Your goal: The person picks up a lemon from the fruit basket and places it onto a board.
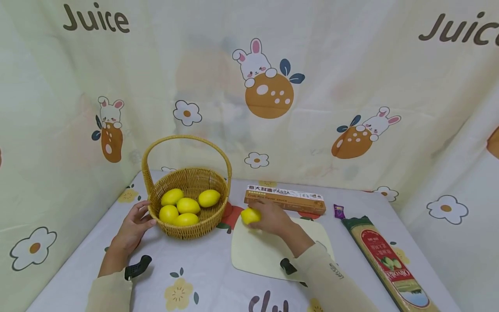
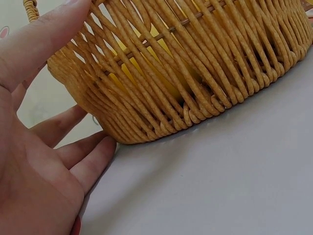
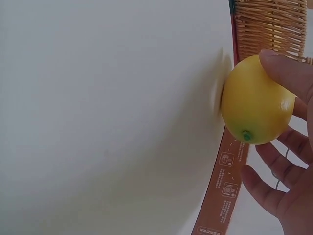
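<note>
While the right hand (image 1: 270, 216) holds a smooth yellow lemon (image 1: 250, 216) with a green stem nub, its grip is closed to the fruit's width, thumb on one side and fingers on the other. Lemon located over the far left corner of a pale cream, round-cornered board (image 1: 269, 255); in the right wrist view it overlaps the board's edge and its shadow falls just beside it. Cannot tell whether fruit and board touch.

Left hand (image 1: 132, 225): grip spread wide, thumb apart from the fingers, resting against the left side of a round tan wicker basket (image 1: 187, 232). Low fingertips meet the wall near its base. Five yellow lemons (image 1: 188, 206) sit inside, below the rim; inner wall shows behind them. The arched handle (image 1: 187, 137) stands upright, leaving its loop free above the fruit.

Clearances: narrow gap between basket and board. Beyond the board's far edge, a long brown-and-white cardboard pasta box (image 1: 284, 201) lies close, its left end near the right hand. A small purple wrapped packet (image 1: 338, 211) lies just beyond the box's right end. Along the right, a long green-and-red printed bag (image 1: 390, 264) slants toward the near side, a strip of white flower-printed bench (image 1: 218, 277) separating it from the board. Wider bench surface extends in front of the basket.
</note>
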Tool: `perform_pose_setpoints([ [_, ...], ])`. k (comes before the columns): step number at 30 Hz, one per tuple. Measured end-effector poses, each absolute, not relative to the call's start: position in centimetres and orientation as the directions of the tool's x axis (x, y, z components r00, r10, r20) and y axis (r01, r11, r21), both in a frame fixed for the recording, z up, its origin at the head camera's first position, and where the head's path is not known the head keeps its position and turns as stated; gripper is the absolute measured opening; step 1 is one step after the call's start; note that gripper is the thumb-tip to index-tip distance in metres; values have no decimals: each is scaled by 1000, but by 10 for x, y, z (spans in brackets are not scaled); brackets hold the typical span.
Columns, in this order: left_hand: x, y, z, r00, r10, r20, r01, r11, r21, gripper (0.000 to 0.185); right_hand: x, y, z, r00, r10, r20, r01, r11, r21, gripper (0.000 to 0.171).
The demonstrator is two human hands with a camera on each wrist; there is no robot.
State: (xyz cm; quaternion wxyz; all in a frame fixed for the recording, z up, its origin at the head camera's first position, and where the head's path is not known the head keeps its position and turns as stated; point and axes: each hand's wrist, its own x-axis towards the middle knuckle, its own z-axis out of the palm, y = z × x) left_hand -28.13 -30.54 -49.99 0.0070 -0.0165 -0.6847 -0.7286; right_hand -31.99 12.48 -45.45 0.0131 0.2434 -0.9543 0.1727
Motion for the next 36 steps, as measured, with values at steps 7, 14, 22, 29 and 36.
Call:
perform_pose_setpoints([
  [7,-284,-307,-501,-999,20,51,49,-63,997,60,-321,125,-451,-890,-445,100,-453,834,-315,63],
  [14,-285,-307,-503,-998,29,61,59,-71,996,58,-322,124,-449,-895,-436,92,-440,837,-325,59],
  [22,-285,-308,-504,-998,19,58,57,-55,997,58,-326,124,-452,-886,-452,102,-458,822,-338,58],
  [29,-283,-306,-504,-999,6,54,53,-66,996,59,-326,122,-453,-886,-456,84,-456,824,-337,59],
  [36,-282,-305,-501,-999,4,45,45,-66,997,59,-326,122,-452,-888,-454,73,-450,827,-335,61],
])
